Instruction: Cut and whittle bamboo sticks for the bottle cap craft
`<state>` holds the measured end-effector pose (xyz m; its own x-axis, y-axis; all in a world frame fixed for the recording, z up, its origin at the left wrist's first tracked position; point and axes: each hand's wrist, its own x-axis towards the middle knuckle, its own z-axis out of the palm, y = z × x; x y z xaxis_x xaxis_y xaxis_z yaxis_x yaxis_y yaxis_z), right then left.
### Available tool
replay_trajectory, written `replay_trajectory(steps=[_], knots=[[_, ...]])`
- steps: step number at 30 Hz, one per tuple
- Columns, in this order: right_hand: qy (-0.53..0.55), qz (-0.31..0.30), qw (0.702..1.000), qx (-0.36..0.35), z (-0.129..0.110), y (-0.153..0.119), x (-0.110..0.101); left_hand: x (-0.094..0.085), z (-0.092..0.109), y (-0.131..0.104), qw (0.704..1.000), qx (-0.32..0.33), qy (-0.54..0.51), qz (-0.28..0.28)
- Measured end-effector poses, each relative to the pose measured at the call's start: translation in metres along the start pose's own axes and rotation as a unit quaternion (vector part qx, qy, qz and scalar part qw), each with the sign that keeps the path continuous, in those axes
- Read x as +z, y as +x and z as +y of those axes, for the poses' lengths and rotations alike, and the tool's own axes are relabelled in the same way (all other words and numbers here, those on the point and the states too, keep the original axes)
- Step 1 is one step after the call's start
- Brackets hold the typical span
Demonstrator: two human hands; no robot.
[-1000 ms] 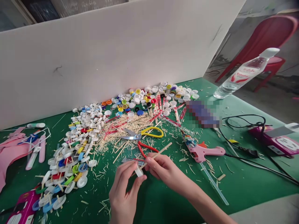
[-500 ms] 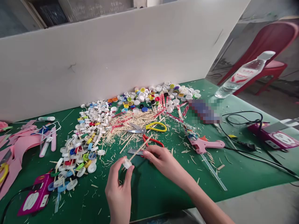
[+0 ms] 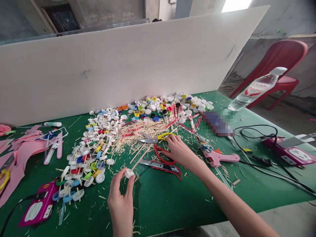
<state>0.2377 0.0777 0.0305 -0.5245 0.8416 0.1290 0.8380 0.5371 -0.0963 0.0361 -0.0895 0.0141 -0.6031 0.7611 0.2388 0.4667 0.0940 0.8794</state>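
Observation:
My left hand (image 3: 121,194) pinches a white bottle cap (image 3: 129,173) between thumb and fingers. A thin wooden stick (image 3: 139,158) juts from the cap toward the upper right. My right hand (image 3: 178,149) reaches over the scissors, thumb and fingers apart. Its fingertips are at the yellow handle of the scissors (image 3: 161,136), whose blades lie open on a heap of wooden sticks (image 3: 130,133). Below its thumb is a red-handled tool (image 3: 158,155), partly covered by the hand. A utility knife (image 3: 160,165) lies just in front.
Many caps pierced with sticks (image 3: 96,151) lie left; loose caps (image 3: 170,102) lie behind. A pink glue gun (image 3: 219,157), cords, a power strip (image 3: 291,153) and a water bottle (image 3: 258,89) stand right. Pink material (image 3: 24,154) and another power strip (image 3: 39,205) are left. A white board (image 3: 123,65) rises behind.
My right hand has moved away from the stick, up to the scissors, uncovering the utility knife. My left hand still holds the cap, slightly lower and to the left.

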Motion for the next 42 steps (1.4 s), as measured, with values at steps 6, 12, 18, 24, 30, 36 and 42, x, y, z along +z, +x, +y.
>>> replay_trajectory(steps=[6, 12, 18, 24, 30, 36, 42], knots=[[0.037, -0.044, 0.998, 0.021, -0.002, 0.011, -0.012, 0.0, 0.004, 0.003, 0.995, -0.087, -0.033, -0.017], [0.305, -0.067, 0.939, 0.145, 0.002, 0.007, -0.023, 0.002, 0.019, 0.011, 0.971, -0.183, -0.153, -0.033], [0.497, -0.064, 0.849, 0.166, 0.011, -0.038, -0.055, 0.011, 0.028, 0.019, 0.953, -0.203, -0.223, -0.025], [0.418, -0.191, 0.878, 0.133, -0.002, -0.076, -0.059, 0.023, 0.038, 0.018, 0.95, -0.189, -0.242, -0.059], [0.371, -0.231, 0.894, 0.099, -0.013, -0.079, -0.062, 0.025, 0.047, 0.015, 0.957, -0.159, -0.235, -0.068], [0.338, -0.271, 0.898, 0.073, -0.018, -0.072, -0.062, 0.027, 0.047, 0.012, 0.969, -0.126, -0.196, -0.078], [0.345, -0.278, 0.895, 0.047, -0.028, -0.065, -0.063, 0.028, 0.044, 0.008, 0.982, -0.088, -0.146, -0.081]])
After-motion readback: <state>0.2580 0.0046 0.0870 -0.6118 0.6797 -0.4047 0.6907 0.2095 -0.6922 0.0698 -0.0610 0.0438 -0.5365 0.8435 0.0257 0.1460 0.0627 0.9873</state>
